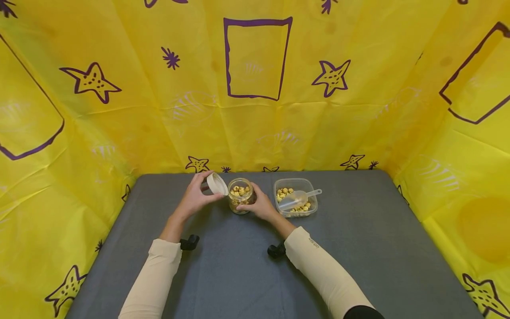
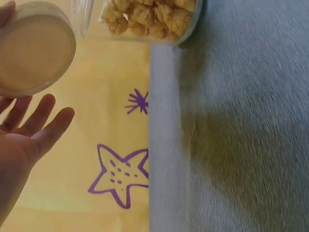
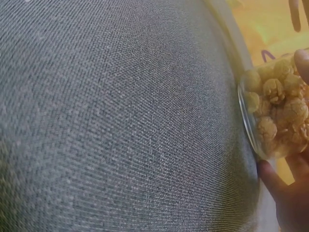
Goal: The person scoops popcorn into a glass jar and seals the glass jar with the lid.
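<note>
A glass jar (image 1: 240,197) partly filled with popcorn (image 2: 149,18) stands on the dark grey table, its mouth uncovered. My right hand (image 1: 259,204) grips the jar around its right side, with the thumb across the front. In the right wrist view the fingers wrap the jar (image 3: 275,108). Just left of the jar mouth, my left hand (image 1: 198,195) holds a round white lid (image 1: 217,184) by its edge, thumb below and fingers above. The lid (image 2: 36,53) is tilted on its side, its hollow underside facing the jar.
Right of the jar sits a clear plastic container (image 1: 295,212) with more popcorn. A translucent scoop (image 1: 296,199) lies in it, handle over the right rim. Yellow patterned cloth (image 1: 255,133) walls the table (image 1: 239,274) at the back and sides. Black wrist cameras (image 1: 190,242) hang beneath both forearms.
</note>
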A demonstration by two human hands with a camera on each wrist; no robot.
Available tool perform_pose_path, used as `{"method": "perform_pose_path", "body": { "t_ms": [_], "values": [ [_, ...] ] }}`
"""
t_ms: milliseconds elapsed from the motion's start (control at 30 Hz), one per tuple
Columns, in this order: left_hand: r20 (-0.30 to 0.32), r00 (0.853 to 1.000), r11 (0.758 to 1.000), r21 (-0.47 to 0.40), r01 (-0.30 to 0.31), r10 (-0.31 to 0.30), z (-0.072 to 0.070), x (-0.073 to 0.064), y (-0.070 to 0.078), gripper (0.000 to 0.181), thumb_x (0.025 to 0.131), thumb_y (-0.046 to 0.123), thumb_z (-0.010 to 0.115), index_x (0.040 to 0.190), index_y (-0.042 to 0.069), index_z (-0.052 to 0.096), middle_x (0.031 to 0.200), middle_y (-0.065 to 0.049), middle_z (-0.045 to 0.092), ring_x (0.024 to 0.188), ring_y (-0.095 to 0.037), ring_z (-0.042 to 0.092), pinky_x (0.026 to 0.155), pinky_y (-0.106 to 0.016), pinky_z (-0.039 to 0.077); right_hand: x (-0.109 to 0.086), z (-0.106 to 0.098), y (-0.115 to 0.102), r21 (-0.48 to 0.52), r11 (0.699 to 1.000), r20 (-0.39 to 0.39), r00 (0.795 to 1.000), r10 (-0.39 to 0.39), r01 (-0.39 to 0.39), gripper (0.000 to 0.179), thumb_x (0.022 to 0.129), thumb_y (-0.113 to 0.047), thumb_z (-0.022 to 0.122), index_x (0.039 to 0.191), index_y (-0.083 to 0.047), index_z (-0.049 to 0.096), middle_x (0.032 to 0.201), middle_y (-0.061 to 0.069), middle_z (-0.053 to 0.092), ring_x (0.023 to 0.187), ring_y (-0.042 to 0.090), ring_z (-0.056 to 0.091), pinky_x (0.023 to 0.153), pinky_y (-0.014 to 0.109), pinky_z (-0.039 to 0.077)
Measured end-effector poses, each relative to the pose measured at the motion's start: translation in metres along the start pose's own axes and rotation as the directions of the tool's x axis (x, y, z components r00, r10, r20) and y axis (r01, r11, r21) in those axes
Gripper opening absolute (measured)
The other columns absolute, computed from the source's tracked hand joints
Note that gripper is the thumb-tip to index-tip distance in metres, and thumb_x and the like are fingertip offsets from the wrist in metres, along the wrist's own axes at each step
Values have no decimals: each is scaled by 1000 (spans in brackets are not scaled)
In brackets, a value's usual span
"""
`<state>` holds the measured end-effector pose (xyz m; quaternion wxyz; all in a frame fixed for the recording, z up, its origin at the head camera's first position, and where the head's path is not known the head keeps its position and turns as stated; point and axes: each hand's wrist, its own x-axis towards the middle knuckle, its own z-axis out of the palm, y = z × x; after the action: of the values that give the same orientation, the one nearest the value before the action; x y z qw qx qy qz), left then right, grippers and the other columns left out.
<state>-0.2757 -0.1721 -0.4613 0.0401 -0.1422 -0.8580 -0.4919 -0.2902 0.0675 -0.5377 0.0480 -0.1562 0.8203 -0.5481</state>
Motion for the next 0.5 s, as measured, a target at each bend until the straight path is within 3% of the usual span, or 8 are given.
{"method": "perform_pose_path", "body": {
  "t_ms": [133,233,500],
  "values": [
    [21,1000,996,-92,-7,9,5,6,6,81,75,17,85,143,6,43,134,-20,42,126,-37,48,103,-54,45,0,0,-2,10,1000,0,1000,0,0,94,72,-25,88,149,-13,36,139,9,55,125,27,54,104,47,44],
    [34,999,995,-99,-12,15,9,12,11,79,76,16,84,144,8,43,132,-19,43,124,-37,48,100,-55,47,-1,0,-2,15,1000,-1,1000,3,-3,93,72,-26,88,149,-14,36,139,8,54,126,26,54,104,46,43],
    [78,996,996,67,-59,54,21,22,23,78,77,23,83,144,12,46,139,-16,44,119,-36,52,89,-50,54,-1,0,-1,16,1000,6,1000,0,0,93,72,-26,87,149,-16,36,139,8,54,123,25,55,102,44,45]
  ]
}}
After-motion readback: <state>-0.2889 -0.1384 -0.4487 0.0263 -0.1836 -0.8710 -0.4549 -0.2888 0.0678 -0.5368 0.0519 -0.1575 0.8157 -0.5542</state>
